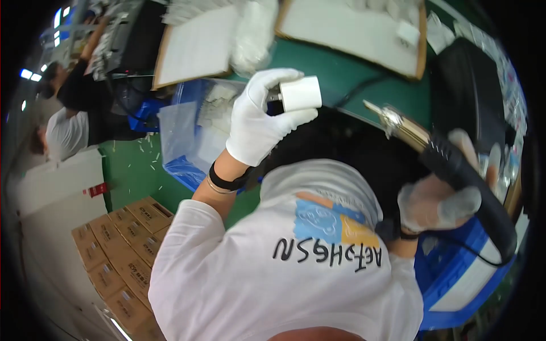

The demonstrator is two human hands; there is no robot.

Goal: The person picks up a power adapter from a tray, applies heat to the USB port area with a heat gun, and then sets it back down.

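- Grasping a white block point(301, 94) between thumb and fingers in the head view, the left hand point(253, 119) had it at the near edge of the green worktop point(324, 67), its metal part facing the palm.
- The right hand point(435, 204) was at the handle of a black tool point(458, 170) with a metal barrel, near the right end of that edge; how firmly it gripped, I could not tell.
- The step in hand looked like bringing block and tool together; the next move seemed to call for a steady grip and gloves clear of the nozzle point(373, 107).
- A dark cable point(364, 85) crossed the worktop between them, a possible snag.
- Along the far edge lay a lined tray point(352, 31) and a clear bag point(253, 42); a blue bin point(179, 161) stood below, left.
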